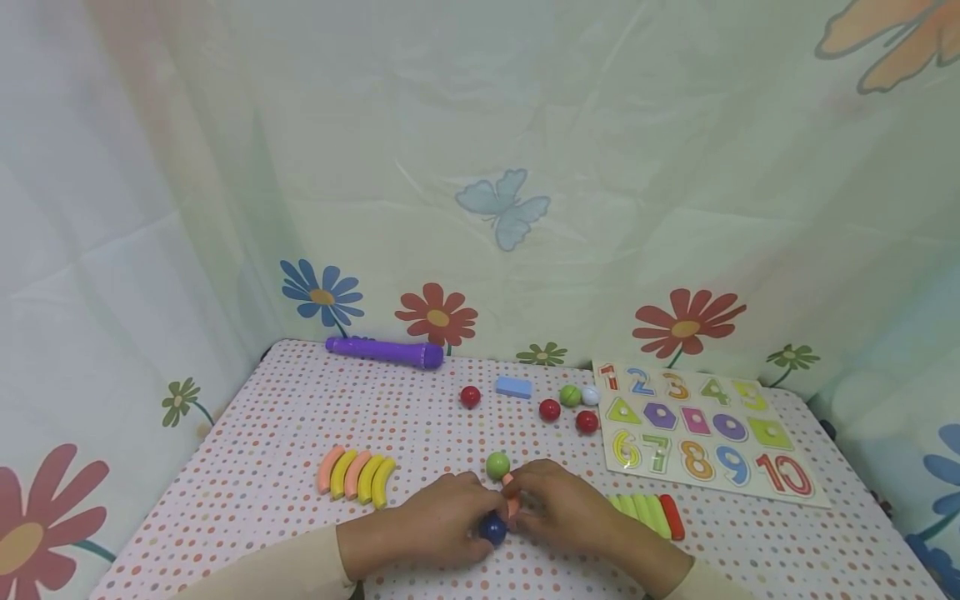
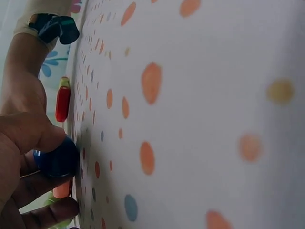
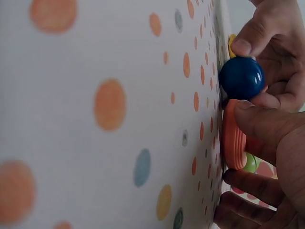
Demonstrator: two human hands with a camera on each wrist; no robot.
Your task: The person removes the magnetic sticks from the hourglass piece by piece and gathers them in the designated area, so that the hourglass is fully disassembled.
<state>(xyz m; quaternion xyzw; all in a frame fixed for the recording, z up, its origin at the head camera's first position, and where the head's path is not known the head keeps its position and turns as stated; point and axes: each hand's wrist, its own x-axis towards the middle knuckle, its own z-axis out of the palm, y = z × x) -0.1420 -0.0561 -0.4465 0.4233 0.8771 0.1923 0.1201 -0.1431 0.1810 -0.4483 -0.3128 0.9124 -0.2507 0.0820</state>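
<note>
My left hand [image 1: 442, 521] pinches a dark blue ball [image 1: 492, 530] between thumb and fingers, low on the dotted tabletop. Just right of it, my right hand [image 1: 566, 508] grips a curved orange piece [image 3: 233, 136] with grooves along its side. In the right wrist view the piece's near end meets the blue ball or lies very close to it. Beyond the piece's far end sits a green ball [image 1: 497, 465]; whether they touch is hard to tell. Fingers partly cover the orange piece in the head view.
Curved yellow and orange pieces [image 1: 356, 477] lie in a row at left. Green and red sticks [image 1: 671, 517] lie beside my right forearm. A number puzzle board [image 1: 712, 479] is at right. Farther back are red balls [image 1: 550, 410], a blue block [image 1: 513, 387] and a purple microphone-shaped toy [image 1: 386, 352].
</note>
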